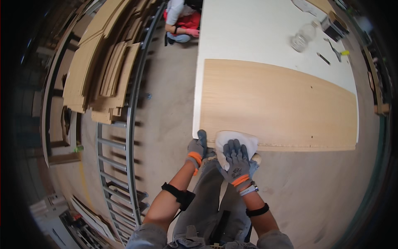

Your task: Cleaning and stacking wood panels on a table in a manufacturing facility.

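A light wooden panel (pixel 265 103) lies flat on a white-topped table (pixel 248 29), its near edge toward me. My left hand (pixel 197 150), in a grey glove with an orange cuff, grips the panel's near left corner, thumb on top and fingers along the edge below. Under my right hand (pixel 238 162), gloved the same way, a folded white cloth (pixel 226 137) is held against the panel's near edge. The fingers lie over the cloth, and part of it hangs past the edge. Rough, pale marks run along the edge to the right of the cloth.
A clear plastic bottle (pixel 304 37), a dark box (pixel 335 27), a scraper-like tool (pixel 338 52) and a dark marker-like stick (pixel 323 58) are at the table's far right. Left stands a metal roller conveyor (pixel 132 137) with stacked boards (pixel 93 58). Another person (pixel 181 20) crouches beyond the table's left side.
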Demonstrator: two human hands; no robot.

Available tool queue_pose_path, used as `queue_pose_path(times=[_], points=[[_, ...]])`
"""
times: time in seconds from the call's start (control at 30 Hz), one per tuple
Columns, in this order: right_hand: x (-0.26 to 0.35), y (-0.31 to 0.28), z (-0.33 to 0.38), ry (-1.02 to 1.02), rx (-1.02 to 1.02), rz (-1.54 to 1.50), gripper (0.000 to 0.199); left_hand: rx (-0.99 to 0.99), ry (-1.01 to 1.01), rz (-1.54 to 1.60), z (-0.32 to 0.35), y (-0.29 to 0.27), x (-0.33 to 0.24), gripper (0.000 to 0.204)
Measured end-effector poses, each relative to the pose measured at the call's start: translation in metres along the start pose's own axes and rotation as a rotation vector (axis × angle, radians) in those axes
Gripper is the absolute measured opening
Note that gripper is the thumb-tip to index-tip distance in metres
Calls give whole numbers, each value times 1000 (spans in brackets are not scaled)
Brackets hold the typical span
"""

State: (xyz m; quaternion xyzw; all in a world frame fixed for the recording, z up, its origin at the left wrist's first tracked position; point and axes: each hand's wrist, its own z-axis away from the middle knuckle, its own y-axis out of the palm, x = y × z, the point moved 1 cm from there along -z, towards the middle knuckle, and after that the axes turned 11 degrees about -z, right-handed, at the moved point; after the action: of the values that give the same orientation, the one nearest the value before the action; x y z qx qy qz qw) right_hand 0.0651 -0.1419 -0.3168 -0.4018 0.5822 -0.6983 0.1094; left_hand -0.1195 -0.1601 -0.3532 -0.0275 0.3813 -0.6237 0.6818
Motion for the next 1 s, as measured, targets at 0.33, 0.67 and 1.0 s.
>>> queue_pose_path(times=[0.33,0.67,1.0], points=[[-212,-97,100,521,-148,196,70,40,-154,258,12,5,-5,55],[-343,-141,148,575,-485,114,63,-121,-154,135,22,0,-29,63],[-322,-158,133,474,-288,-119,71,-811,562,-1165,43,-29,-97,71]])
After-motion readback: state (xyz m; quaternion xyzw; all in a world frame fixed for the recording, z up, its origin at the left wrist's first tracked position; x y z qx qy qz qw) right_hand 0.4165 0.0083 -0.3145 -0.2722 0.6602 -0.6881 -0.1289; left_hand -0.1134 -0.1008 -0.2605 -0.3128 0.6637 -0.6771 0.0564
